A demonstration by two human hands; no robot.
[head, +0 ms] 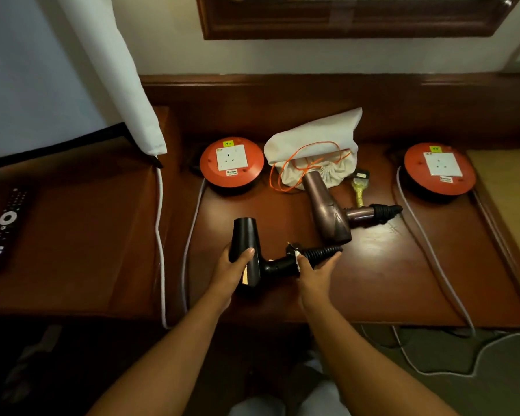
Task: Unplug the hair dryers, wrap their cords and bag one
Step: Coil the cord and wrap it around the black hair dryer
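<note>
- The black hair dryer [248, 250] is in both your hands, held just above the near middle of the wooden tabletop [403, 280], its nozzle pointing away from you and its handle running to the right.
- Your left hand [231, 268] grips the dryer's barrel from the left, thumb lying across the top of it.
- Your right hand [314, 270] holds the end of the handle, fingers curled under the coiled black cord [321, 253] that is wound tight around it.
- The second hair dryer [327, 210], bronze coloured, lies on the tabletop just beyond your right hand; its cord [385, 212] is wound in a bundle at the end of its handle, which points right.
- Its nozzle end touches the gathered mouth of a white drawstring bag [312, 145], which lies behind it with an orange drawstring [285, 172] looping out over the wood.
- A small yellow-handled brush [359, 190] lies just right of the bag.
- Two orange cord reels sit at the back, one [231, 166] left of the bag and one [439, 169] well to the right; each has a white socket on top with nothing plugged in, and a pale cable [186, 250] trailing off the near edge.
- A black remote control [3, 226] rests on the lower surface far to your left.
</note>
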